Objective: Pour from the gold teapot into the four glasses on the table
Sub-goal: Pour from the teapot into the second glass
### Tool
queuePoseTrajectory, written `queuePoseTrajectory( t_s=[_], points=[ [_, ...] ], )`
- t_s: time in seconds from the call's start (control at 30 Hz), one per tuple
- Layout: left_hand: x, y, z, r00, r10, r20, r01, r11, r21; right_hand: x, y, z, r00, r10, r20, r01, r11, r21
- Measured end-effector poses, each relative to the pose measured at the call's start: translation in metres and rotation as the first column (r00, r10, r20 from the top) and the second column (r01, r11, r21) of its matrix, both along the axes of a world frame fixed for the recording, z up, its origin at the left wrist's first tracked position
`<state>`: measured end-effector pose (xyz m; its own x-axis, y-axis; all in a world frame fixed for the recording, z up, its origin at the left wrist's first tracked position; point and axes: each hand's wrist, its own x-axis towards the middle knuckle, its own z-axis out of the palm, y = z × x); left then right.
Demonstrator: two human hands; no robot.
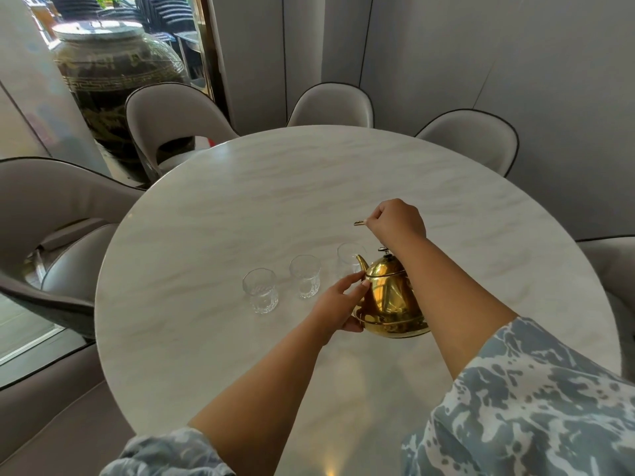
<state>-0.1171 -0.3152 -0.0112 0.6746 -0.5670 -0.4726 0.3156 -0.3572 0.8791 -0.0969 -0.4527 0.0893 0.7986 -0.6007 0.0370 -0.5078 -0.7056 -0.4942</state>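
The gold teapot [388,297] hangs tilted above the round marble table [240,207], spout toward the glasses. My right hand [395,221] is closed on its handle, raised above the lid. My left hand [340,304] rests its fingers against the pot's left side and lower rim. Three clear glasses show in a row: the left one [260,290], the middle one [305,276], and the right one [348,259] just behind the spout. They look empty. A fourth glass is not visible; my right arm and the pot may hide it.
Grey padded chairs ring the table: at the far left [171,115], the back [330,104], the back right [470,139], and the near left [58,214]. A large dark jar [113,77] stands beyond the left chairs. Grey wall panels close the back.
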Motion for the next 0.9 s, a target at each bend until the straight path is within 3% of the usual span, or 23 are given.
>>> queuePoseTrajectory(
  t_s=[0.9],
  points=[
    [-0.0050,-0.0014,0.0038,1.000,-0.003,-0.007,0.003,1.000,-0.004,0.0038,-0.0037,0.0029,0.998,-0.013,-0.055,0.012,1.000,-0.024]
  ],
)
